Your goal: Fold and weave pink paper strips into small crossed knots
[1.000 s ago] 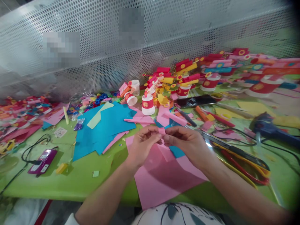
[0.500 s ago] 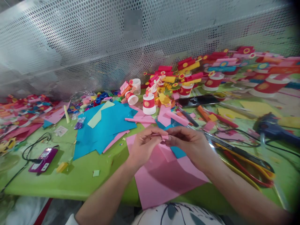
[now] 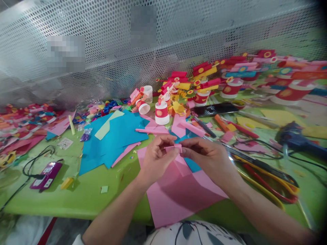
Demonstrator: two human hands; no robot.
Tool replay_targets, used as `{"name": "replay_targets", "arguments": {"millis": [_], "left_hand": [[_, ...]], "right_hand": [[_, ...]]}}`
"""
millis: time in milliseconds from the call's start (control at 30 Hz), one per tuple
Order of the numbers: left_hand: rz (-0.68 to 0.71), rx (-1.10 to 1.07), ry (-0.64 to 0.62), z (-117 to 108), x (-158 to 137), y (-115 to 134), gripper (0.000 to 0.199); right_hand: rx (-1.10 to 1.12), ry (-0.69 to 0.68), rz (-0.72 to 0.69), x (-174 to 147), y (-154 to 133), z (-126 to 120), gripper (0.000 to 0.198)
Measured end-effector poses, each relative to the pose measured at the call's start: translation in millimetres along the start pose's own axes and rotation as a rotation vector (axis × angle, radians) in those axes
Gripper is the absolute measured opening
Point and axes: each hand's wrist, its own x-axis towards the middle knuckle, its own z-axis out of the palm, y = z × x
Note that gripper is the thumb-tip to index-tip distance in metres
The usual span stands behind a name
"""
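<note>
Between both sets of fingertips is a small pink paper strip (image 3: 176,147), partly folded or rolled and mostly covered by the fingers. My left hand (image 3: 158,157) is closed, with its thumb and fingers pinching the strip's left part. From the other side, my right hand (image 3: 208,153) pinches the strip's right end. Below the hands a large pink paper sheet (image 3: 176,200) lies on the green table, reaching the front edge. Blue paper sheets (image 3: 107,146) are spread to the left of my hands, with a pale green strip (image 3: 108,126) across them.
Scissors (image 3: 265,173) and a blue glue gun (image 3: 296,139) lie at right with cables. Red-and-white paper cups (image 3: 161,114) with rolled-paper tops line the back, near a black phone (image 3: 217,109). A purple device (image 3: 47,175) with a cable sits left. A perforated metal panel (image 3: 102,51) stands behind.
More of the pink strip now shows between my fingertips, as my left fingers have shifted on it. The rest of the table looks the same.
</note>
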Motion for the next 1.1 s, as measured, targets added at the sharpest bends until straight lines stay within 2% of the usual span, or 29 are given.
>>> {"name": "replay_targets", "arguments": {"millis": [300,500,767,1000,1100], "left_hand": [[-0.012,-0.016,-0.004,-2.5,1.7,-3.7,0.023],[-0.023,0.060,0.033,-2.8,0.7,-5.3,0.022],[0.104,0.221,0.045,1.3,-4.3,-6.6,0.017],[-0.024,0.062,-0.006,-0.5,0.6,-2.3,0.021],[-0.085,0.009,0.011,-1.6,2.8,-2.4,0.021]], "right_hand": [[-0.038,-0.018,-0.065,0.7,1.8,-1.4,0.024],[0.043,-0.071,-0.011,-0.7,-0.2,-2.1,0.026],[-0.001,-0.020,-0.012,1.4,3.7,-1.2,0.028],[-0.051,-0.014,-0.031,1.6,5.4,-3.4,0.031],[-0.037,-0.013,-0.026,1.8,5.9,-3.1,0.031]]}}
